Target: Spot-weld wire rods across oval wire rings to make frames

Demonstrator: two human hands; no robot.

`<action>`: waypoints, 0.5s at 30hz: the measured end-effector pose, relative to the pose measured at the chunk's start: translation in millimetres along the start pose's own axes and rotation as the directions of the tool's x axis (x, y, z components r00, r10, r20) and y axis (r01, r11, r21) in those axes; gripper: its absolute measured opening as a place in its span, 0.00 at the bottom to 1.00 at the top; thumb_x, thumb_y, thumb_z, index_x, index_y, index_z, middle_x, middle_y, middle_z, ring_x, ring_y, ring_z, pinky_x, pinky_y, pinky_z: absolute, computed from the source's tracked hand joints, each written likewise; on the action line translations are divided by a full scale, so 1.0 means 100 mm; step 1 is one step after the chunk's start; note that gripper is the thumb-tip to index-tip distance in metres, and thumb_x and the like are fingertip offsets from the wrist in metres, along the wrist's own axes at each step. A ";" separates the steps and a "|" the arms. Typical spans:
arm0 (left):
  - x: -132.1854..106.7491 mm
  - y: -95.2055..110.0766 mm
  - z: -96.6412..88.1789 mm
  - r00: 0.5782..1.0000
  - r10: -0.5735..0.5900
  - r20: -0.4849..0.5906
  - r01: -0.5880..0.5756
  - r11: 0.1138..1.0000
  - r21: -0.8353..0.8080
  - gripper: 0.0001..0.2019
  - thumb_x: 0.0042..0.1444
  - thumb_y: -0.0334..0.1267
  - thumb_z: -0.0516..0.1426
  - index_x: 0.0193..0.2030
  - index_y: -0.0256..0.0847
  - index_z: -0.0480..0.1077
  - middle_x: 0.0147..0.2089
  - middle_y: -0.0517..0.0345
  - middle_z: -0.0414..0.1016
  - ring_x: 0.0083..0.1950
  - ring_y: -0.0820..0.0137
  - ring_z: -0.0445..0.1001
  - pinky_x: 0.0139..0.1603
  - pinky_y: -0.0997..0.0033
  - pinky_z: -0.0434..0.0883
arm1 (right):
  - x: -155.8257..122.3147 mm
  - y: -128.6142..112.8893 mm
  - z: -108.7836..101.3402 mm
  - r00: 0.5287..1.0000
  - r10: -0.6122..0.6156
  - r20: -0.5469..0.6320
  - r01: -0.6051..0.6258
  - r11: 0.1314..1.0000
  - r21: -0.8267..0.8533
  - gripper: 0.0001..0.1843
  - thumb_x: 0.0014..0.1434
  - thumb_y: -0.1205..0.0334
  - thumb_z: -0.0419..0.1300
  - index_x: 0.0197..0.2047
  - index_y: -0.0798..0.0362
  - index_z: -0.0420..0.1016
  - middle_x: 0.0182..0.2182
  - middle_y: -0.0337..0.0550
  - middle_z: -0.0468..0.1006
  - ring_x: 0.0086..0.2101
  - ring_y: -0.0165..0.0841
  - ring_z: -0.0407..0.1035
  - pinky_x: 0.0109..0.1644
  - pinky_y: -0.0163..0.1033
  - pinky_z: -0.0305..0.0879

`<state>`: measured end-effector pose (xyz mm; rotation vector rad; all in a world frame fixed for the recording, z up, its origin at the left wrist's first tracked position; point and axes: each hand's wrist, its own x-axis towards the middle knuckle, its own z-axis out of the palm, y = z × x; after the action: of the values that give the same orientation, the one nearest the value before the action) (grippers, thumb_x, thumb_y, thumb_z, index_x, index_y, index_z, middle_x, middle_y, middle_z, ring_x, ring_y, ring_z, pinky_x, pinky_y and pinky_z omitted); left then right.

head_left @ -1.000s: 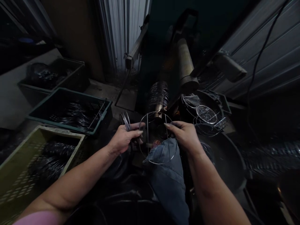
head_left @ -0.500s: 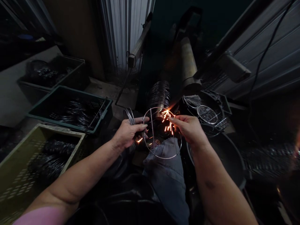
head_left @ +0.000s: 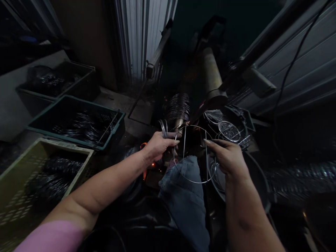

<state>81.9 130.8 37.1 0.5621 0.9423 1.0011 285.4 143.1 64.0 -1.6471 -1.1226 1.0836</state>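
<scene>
My left hand [head_left: 159, 146] grips a small bundle of thin steel wire rings [head_left: 163, 128] upright between fingers and palm. My right hand [head_left: 228, 157] holds a round wire frame [head_left: 195, 154] with two straight crossbars by its right side. The frame hangs above my denim-covered lap [head_left: 183, 196], close to the brass electrode [head_left: 179, 123] of a welding machine. Behind that electrode stands a dense stack of wire rings [head_left: 179, 107]. A few orange sparks [head_left: 144, 164] glow below my left wrist.
Perforated crates of dark wire pieces stand to my left: olive [head_left: 47, 147], teal [head_left: 76, 120] and black [head_left: 56, 78]. A black round tub [head_left: 244, 164] with wire frames lies to my right. Corrugated metal sheeting [head_left: 294, 70] and a hanging cable [head_left: 291, 73] rise behind it.
Both hands and the wire frame have shifted to the right. The bright burst of sparks at the frame is gone, and only a few sparks remain low beside my left wrist.
</scene>
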 end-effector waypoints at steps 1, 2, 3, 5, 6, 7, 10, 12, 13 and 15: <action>0.02 0.00 0.02 1.000 0.012 0.004 -0.012 1.000 0.002 0.16 0.46 0.25 0.58 0.44 0.31 0.72 0.20 0.58 0.69 0.20 0.75 0.68 0.21 0.72 0.69 | 0.01 -0.01 -0.01 1.000 0.005 -0.009 -0.005 1.000 0.008 0.20 0.35 0.53 0.70 0.30 0.58 0.76 0.15 0.38 0.70 0.16 0.28 0.61 0.16 0.32 0.57; 0.04 0.01 0.04 1.000 0.026 0.008 -0.026 1.000 0.004 0.16 0.45 0.25 0.58 0.43 0.31 0.72 0.20 0.58 0.69 0.20 0.75 0.68 0.22 0.72 0.69 | 0.03 -0.02 -0.02 1.000 0.009 -0.012 -0.009 1.000 0.014 0.20 0.35 0.54 0.70 0.30 0.57 0.76 0.15 0.39 0.70 0.16 0.28 0.62 0.17 0.32 0.58; 0.06 0.01 0.05 0.999 0.038 0.010 -0.038 0.999 0.004 0.15 0.45 0.24 0.58 0.43 0.30 0.72 0.20 0.58 0.69 0.21 0.74 0.68 0.22 0.72 0.69 | 0.04 -0.02 -0.02 1.000 0.013 -0.012 -0.012 1.000 0.014 0.19 0.35 0.54 0.70 0.29 0.57 0.76 0.16 0.39 0.71 0.16 0.27 0.62 0.17 0.32 0.58; 0.08 0.01 0.06 0.999 0.038 0.021 -0.038 0.999 0.007 0.15 0.45 0.25 0.58 0.42 0.31 0.72 0.21 0.58 0.69 0.22 0.74 0.68 0.22 0.72 0.69 | 0.06 -0.02 -0.03 1.000 0.006 -0.015 -0.006 1.000 -0.003 0.18 0.35 0.54 0.70 0.28 0.57 0.76 0.15 0.38 0.70 0.15 0.25 0.60 0.16 0.30 0.55; 0.08 0.00 0.06 0.999 0.033 0.020 -0.033 0.999 0.007 0.15 0.45 0.25 0.58 0.42 0.31 0.72 0.22 0.58 0.69 0.22 0.74 0.68 0.22 0.72 0.69 | 0.08 -0.01 -0.03 1.000 0.000 -0.017 -0.001 1.000 -0.012 0.18 0.35 0.54 0.70 0.27 0.57 0.76 0.15 0.37 0.69 0.15 0.24 0.59 0.15 0.29 0.54; 0.07 0.00 0.06 0.999 0.032 0.022 -0.032 0.999 0.003 0.15 0.45 0.25 0.58 0.42 0.31 0.72 0.22 0.58 0.69 0.22 0.75 0.68 0.22 0.72 0.69 | 0.09 0.00 -0.04 1.000 -0.003 -0.015 0.003 1.000 -0.018 0.18 0.35 0.54 0.70 0.27 0.57 0.76 0.14 0.36 0.68 0.14 0.24 0.58 0.15 0.29 0.52; 0.01 -0.02 0.02 0.999 0.039 0.017 -0.039 0.999 -0.012 0.17 0.47 0.26 0.57 0.46 0.34 0.71 0.25 0.58 0.70 0.23 0.76 0.69 0.25 0.72 0.69 | 0.12 0.04 -0.04 0.999 -0.016 -0.028 0.016 1.000 -0.012 0.18 0.34 0.53 0.70 0.27 0.57 0.75 0.14 0.35 0.67 0.15 0.25 0.59 0.15 0.30 0.53; -0.07 -0.05 -0.06 0.998 0.049 -0.029 -0.049 0.999 -0.012 0.20 0.46 0.25 0.56 0.49 0.38 0.69 0.32 0.56 0.71 0.27 0.75 0.71 0.26 0.73 0.69 | 0.17 0.07 -0.01 0.996 -0.057 -0.062 0.057 0.998 -0.003 0.19 0.34 0.53 0.70 0.27 0.58 0.75 0.14 0.35 0.67 0.15 0.26 0.59 0.16 0.31 0.54; -0.12 -0.07 -0.12 0.997 0.050 -0.062 -0.050 0.999 -0.005 0.23 0.45 0.24 0.56 0.50 0.40 0.68 0.36 0.56 0.71 0.30 0.74 0.72 0.26 0.74 0.69 | 0.20 0.08 0.02 0.993 -0.089 -0.076 0.089 0.996 -0.005 0.19 0.35 0.52 0.69 0.27 0.58 0.74 0.14 0.35 0.66 0.15 0.26 0.59 0.16 0.31 0.54; -0.25 -0.13 -0.27 0.991 0.037 -0.128 -0.035 0.999 0.012 0.26 0.42 0.21 0.55 0.51 0.40 0.68 0.41 0.54 0.70 0.34 0.72 0.73 0.26 0.74 0.69 | 0.27 0.10 0.10 0.988 -0.127 -0.090 0.127 0.992 -0.010 0.19 0.36 0.52 0.69 0.26 0.58 0.73 0.13 0.34 0.65 0.15 0.25 0.59 0.16 0.31 0.53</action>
<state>59.3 102.5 23.9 0.5293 1.0544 1.0753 283.8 168.4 47.1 -1.5898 -1.1546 0.9165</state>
